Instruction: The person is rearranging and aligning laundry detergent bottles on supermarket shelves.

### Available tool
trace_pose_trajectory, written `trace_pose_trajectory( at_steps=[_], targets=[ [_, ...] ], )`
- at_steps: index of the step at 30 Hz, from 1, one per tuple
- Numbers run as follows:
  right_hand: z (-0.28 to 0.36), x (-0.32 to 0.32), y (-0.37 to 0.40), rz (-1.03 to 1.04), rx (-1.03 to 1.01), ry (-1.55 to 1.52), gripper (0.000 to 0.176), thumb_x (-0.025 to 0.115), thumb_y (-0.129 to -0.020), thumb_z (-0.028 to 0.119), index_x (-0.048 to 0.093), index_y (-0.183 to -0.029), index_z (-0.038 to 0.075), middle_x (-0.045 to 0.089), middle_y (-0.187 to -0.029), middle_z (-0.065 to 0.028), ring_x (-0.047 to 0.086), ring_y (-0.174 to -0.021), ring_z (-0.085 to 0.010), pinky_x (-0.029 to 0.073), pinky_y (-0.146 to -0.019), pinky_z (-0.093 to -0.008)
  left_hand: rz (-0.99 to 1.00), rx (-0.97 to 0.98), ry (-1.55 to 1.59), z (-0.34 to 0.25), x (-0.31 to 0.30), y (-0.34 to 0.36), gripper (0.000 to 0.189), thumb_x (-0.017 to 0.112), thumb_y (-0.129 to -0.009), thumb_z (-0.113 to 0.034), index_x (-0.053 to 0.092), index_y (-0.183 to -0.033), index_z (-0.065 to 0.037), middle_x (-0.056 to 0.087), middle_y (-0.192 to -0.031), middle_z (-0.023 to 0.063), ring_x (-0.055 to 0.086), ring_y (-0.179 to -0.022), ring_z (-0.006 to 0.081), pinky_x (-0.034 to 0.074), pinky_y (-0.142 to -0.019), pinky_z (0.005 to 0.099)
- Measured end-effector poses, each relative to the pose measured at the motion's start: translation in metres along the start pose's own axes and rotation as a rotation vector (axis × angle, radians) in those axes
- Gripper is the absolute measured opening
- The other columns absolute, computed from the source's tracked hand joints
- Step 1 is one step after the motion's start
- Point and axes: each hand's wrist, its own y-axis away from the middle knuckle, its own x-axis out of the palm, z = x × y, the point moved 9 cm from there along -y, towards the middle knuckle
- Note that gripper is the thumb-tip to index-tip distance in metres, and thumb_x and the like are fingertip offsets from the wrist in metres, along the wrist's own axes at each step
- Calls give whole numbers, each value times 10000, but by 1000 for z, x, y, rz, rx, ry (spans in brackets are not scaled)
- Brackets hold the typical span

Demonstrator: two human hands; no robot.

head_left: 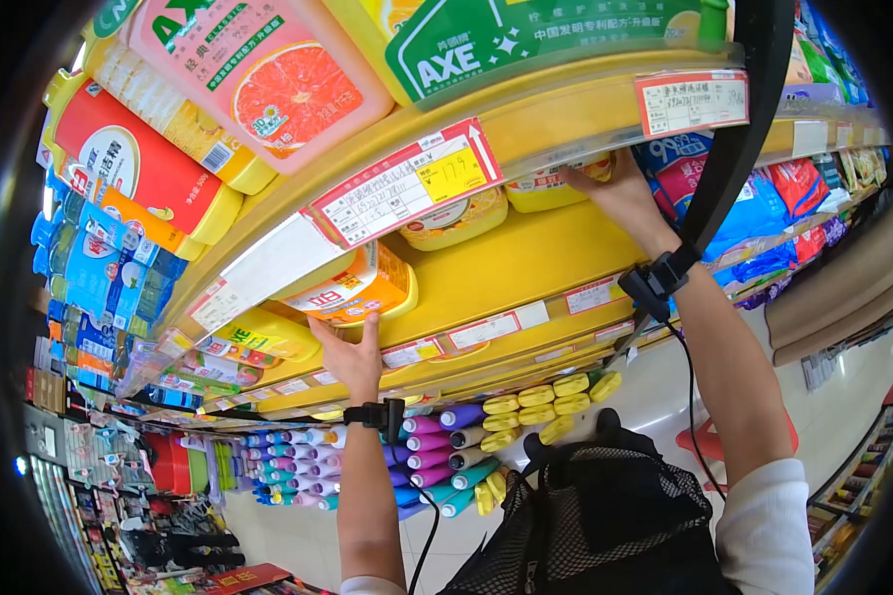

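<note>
Supermarket shelf [526, 258] — orange bottle [362, 288] sits just above, touching left fingers [322, 329].

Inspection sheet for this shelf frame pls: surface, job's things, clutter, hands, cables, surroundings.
Surface: yellow shelf, tiered and stocked.
Job's things: orange bottle at the shelf front; yellow bottle under the upper tier.
Clutter: price tags on the rails; AXE jugs on the tier above.
Hands: left hand open, fingertips on the orange bottle; right hand at the yellow bottle, grip hidden by the rail.
Cables: black cables run from wrist bands down the forearms.
Surroundings: store aisle; blue packs to the left; mesh bag below.
</note>
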Motion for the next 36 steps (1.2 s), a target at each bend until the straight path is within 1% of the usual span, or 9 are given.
trace_pose_trajectory(
  at_steps=[4, 7, 14, 16, 20, 23, 26, 32, 36],
  targets=[
    [9, 15, 2, 57, -76, -2, 820, 838, -767, 201, 368, -1396, -32, 552, -1275, -184, 563, -1182, -277, 458, -1017, -357, -14, -4, -64, -1, -3, 2, 897, 778, -850, -270, 247, -1480, 87, 455, -1425, 326, 504, -1301, 365, 395, -1075, 413],
    [8, 34, 4, 51, -116, 18, 857, 840, -756, 213, 350, -1414, -37, 519, -1300, -210, 529, -1214, -301, 437, -1034, -371, -50, 19, -21, 0, -4, 1, 1022, 837, -768, -375, 258, -1465, 98, 509, -1368, 326, 555, -1232, 415, 448, -1010, 440],
    [6, 92, 21, 121, -48, 1, 945, 812, -760, 218, 258, -1470, -70, 401, -1412, -280, 393, -1348, -379, 349, -1119, -410, -33, 12, -55, 0, -2, 2, 896, 787, -838, -277, 262, -1467, 85, 487, -1399, 317, 542, -1258, 365, 424, -1048, 416],
    [17, 105, 27, 162, -38, -39, 980, 788, -778, 220, 193, -1490, -93, 329, -1474, -303, 328, -1398, -405, 309, -1153, -413, -38, 11, -8, 8, -1, 2, 976, 818, -795, -349, 266, -1456, 109, 495, -1373, 340, 545, -1247, 402, 441, -1031, 433],
    [18, 127, 31, 213, -73, 51, 978, 766, -789, 217, 165, -1495, -92, 288, -1497, -320, 294, -1414, -427, 293, -1165, -424, -72, 53, -83, 12, -3, 1, 1013, 832, -776, -390, 272, -1449, 119, 496, -1366, 347, 553, -1237, 412, 457, -1019, 437],
    [24, 132, 34, 242, -87, 42, 986, 750, -795, 216, 134, -1500, -95, 257, -1515, -328, 270, -1426, -437, 285, -1172, -428, -60, 37, 7, 4, -4, 1, 1006, 829, -782, -395, 278, -1449, 117, 494, -1370, 345, 561, -1229, 403, 465, -1013, 432],
    [23, 134, 36, 249, -56, 56, 993, 737, -801, 215, 108, -1500, -103, 237, -1526, -330, 259, -1430, -441, 283, -1174, -427, -14, -11, 19, 0, -2, 2, 889, 780, -848, -255, 249, -1470, 94, 441, -1439, 317, 495, -1301, 347, 391, -1077, 401],
    [24, 136, 34, 265, -30, 104, 1005, 727, -800, 211, 84, -1498, -120, 215, -1533, -340, 256, -1432, -442, 283, -1176, -408, 0, -6, -2, 4, -1, 0, 884, 770, -860, -270, 247, -1470, 100, 436, -1445, 310, 495, -1299, 347, 391, -1076, 398],
    [24, 143, 30, 281, -12, 113, 1008, 720, -801, 213, 75, -1501, -118, 199, -1543, -338, 242, -1441, -436, 282, -1177, -389, -19, -13, 69, 7, 0, -1, 961, 807, -812, -349, 268, -1468, 100, 471, -1402, 335, 522, -1274, 403, 420, -1057, 433]
  ],
)
